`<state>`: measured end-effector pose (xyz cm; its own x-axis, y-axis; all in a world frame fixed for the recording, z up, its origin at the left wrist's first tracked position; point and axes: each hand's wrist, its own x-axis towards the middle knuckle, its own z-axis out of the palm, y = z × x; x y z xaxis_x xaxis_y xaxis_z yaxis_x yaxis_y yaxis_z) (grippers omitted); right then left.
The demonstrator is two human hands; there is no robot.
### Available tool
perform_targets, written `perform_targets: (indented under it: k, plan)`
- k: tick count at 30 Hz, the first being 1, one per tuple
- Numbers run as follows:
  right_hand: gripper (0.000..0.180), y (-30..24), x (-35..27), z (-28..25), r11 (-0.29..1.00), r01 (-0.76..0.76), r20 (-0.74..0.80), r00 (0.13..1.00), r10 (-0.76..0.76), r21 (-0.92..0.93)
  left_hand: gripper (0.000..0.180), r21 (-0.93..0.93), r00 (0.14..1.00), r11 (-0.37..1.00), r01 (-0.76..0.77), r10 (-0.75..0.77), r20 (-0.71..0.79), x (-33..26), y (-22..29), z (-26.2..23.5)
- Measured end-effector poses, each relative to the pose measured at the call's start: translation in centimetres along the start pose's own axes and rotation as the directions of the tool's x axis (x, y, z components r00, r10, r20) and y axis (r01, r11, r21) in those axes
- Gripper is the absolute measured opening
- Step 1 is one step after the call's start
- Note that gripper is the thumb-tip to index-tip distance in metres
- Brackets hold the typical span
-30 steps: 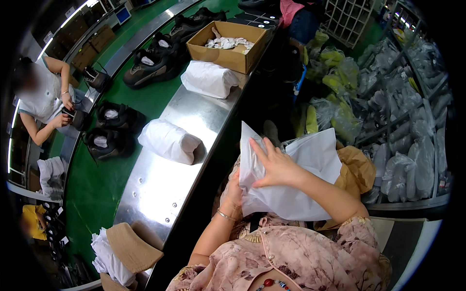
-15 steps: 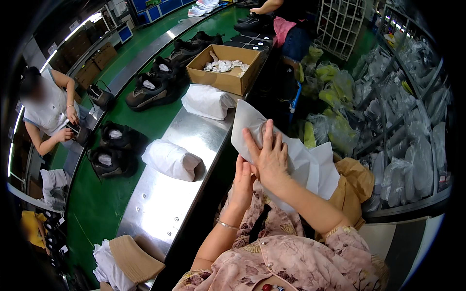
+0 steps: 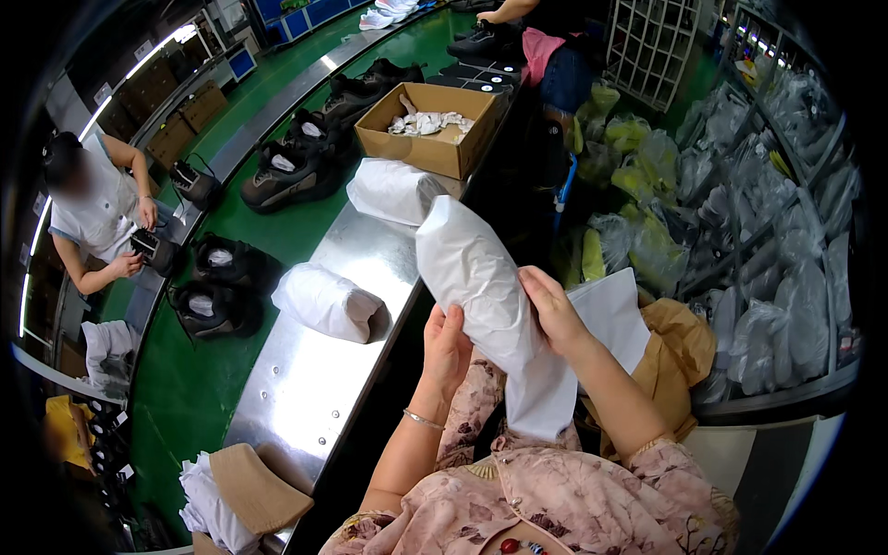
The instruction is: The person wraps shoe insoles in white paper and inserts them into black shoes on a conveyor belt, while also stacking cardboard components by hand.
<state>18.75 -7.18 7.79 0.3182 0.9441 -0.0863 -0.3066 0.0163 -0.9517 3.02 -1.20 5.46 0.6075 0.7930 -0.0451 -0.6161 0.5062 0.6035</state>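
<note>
A long bundle wrapped in white paper (image 3: pixel 476 277) is held tilted above my lap, its rounded end pointing away from me. My left hand (image 3: pixel 448 344) grips its left side, thumb up against the paper. On the opposite side my right hand (image 3: pixel 553 310) closes on the bundle, fingers partly hidden behind it. Whatever lies inside the wrapping is hidden. Two similar white paper bundles lie on the metal ledge: one nearer (image 3: pixel 326 302), with an open dark end, and one farther (image 3: pixel 395 191), beside the box. Loose white paper sheets (image 3: pixel 610 319) lie by my right forearm.
Dark shoes (image 3: pixel 289 176) stand along the green conveyor (image 3: pixel 176 398). A cardboard box (image 3: pixel 416 139) holds crumpled paper. Brown paper (image 3: pixel 675 356) and a rack of plastic-bagged items (image 3: pixel 777 305) are at right. Cardboard (image 3: pixel 259 490) lies at lower left. A co-worker (image 3: pixel 97 199) handles a shoe across the conveyor.
The paper has gone from a flat-looking folded sheet under my right hand to a rounded, closed bundle. My right hand has shifted to its right side, my left hand to its left side.
</note>
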Motion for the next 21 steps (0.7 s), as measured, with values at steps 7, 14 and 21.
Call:
perform_targets:
  k: [7,14,21]
  plan:
    - [0.029,-1.5,0.0,2.3,0.923,-0.203,0.058,0.979,0.195,0.327,0.074,-0.1,0.994,0.991,0.094,-0.088,0.065,0.4,0.7,-0.6]
    - [0.019,-0.8,1.9,2.1,0.985,-0.142,-0.08,0.986,0.149,0.095,0.079,-0.095,0.997,0.995,0.037,-0.043,-0.061,0.8,0.7,1.1]
    - [0.027,-0.3,3.8,0.7,0.888,0.158,0.014,0.986,-0.169,-0.432,0.073,0.0,0.981,0.999,0.053,-0.052,0.187,0.8,1.7,0.9]
